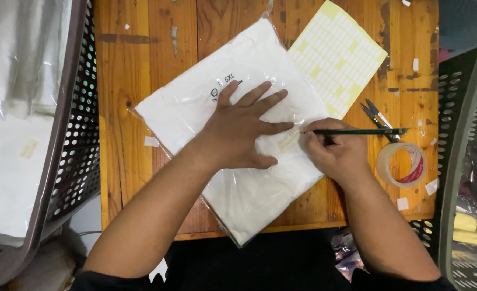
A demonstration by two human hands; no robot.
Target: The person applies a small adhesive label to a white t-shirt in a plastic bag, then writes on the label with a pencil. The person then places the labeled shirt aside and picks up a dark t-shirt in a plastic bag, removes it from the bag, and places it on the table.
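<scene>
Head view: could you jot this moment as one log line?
left hand: flat on bagged white garment | right hand: pencil tip at small label | nearby: sticker sheet, tape roll

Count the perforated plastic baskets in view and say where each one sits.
2. One brown basket stands left of the wooden table, holding bagged white garments. One grey-green basket stands at the right edge. Others may lie outside the frame.

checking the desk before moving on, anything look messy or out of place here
Mostly tidy. Small torn label scraps lie scattered over the wooden table, and the bagged white garment sits askew, its lower corner hanging past the table's front edge.
</scene>
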